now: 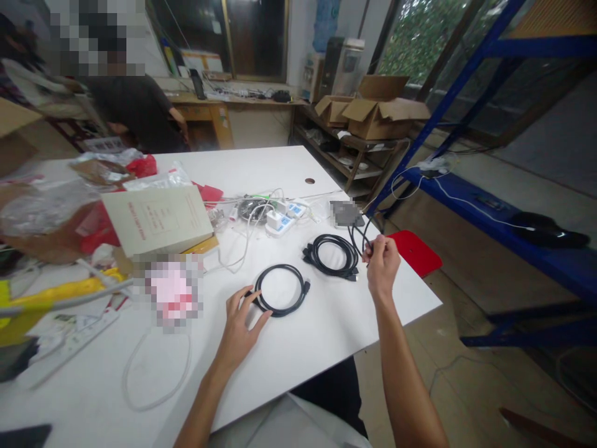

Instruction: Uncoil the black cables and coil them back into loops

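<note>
A single black cable (281, 266) lies coiled in a ring on the white table. My left hand (241, 320) is at the ring's left side, fingers spread, the fingertips touching or just over the cable. To the right of it rests a thicker coil of black cables (318, 262) with its plugs showing. My right hand (383, 264) is closed on another black cable (353, 235) near the table's right edge, beyond the thick coil. Part of that cable loops out to the left of my fingers; the rest is hidden by the hand.
White power strips (278, 223) with tangled wires lie behind the coils. A booklet (158, 219), plastic bags and a yellow item crowd the left. A red stool (416, 252) and blue shelf (494, 208) stand right. A person (135, 106) is at the back left.
</note>
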`<state>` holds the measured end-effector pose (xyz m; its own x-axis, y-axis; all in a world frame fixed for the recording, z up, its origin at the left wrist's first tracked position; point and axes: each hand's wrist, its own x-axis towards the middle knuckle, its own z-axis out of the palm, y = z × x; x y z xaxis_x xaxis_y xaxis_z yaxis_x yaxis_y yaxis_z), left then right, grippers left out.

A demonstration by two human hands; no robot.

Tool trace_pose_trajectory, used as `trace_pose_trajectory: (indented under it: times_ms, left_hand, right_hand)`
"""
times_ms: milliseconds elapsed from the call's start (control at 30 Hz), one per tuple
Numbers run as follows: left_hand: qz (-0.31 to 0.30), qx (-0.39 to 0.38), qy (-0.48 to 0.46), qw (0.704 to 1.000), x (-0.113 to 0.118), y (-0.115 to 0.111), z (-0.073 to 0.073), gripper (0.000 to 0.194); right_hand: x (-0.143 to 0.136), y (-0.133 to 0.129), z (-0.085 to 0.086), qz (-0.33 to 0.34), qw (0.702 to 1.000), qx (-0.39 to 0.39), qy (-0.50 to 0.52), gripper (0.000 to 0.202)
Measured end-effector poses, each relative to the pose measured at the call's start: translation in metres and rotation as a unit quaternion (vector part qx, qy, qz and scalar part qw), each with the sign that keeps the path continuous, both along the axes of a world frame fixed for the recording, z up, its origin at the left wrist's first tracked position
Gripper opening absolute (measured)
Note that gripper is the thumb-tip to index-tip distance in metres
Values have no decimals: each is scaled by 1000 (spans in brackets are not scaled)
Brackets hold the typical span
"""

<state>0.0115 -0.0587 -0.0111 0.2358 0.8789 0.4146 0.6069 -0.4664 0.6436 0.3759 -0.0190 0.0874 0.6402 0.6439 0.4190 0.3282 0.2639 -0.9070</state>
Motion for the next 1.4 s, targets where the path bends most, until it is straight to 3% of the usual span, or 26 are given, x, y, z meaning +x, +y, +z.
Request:
trace_pose_trajectory:
  times_ms: [100, 233, 333, 467, 600, 667, 800, 900, 1000, 1167, 1400]
  left_hand:
    - [-3, 1, -10, 1000, -1, 0, -1, 45]
    - [-2, 17, -34, 999, -2, -1, 3, 44]
    - [-10, 25, -73, 997, -2, -5, 9, 44]
    - [-76, -60, -149, 984, 4, -29, 25, 52]
    - [-203, -221, -268, 915, 18, -77, 51, 88]
    - [-233, -262, -341, 872, 25, -99, 62, 84]
    - [-156, -336, -405, 836, 29, -119, 69, 46]
    - [-89, -353, -458, 811, 19, -115, 67, 43]
    - [-59, -351, -490, 796, 0, -106, 69, 43]
    - [-29, -335, -499, 798, -32, -97, 83, 46]
    - [63, -291, -503, 811, -65, -92, 106, 46]
  right_hand:
    - [-12, -14, 53, 52, 987, 114, 105, 47]
    - [-31, -45, 110, 74, 972, 182, 131, 43]
    - [-45, -67, 136, 77, 966, 212, 128, 41]
    - [-66, -90, 145, 82, 962, 216, 142, 41]
    - [-97, -107, 124, 115, 957, 173, 200, 35]
    - [-114, -113, 101, 139, 952, 128, 241, 36]
    - [-136, -127, 39, 190, 935, 18, 299, 44]
    - [-135, -141, -5, 188, 934, -74, 295, 44]
    - [-119, -155, -34, 150, 948, -132, 247, 51]
    - [-70, -170, -46, 87, 973, -110, 182, 56]
    - [-7, -184, -31, -35, 985, -51, 160, 56]
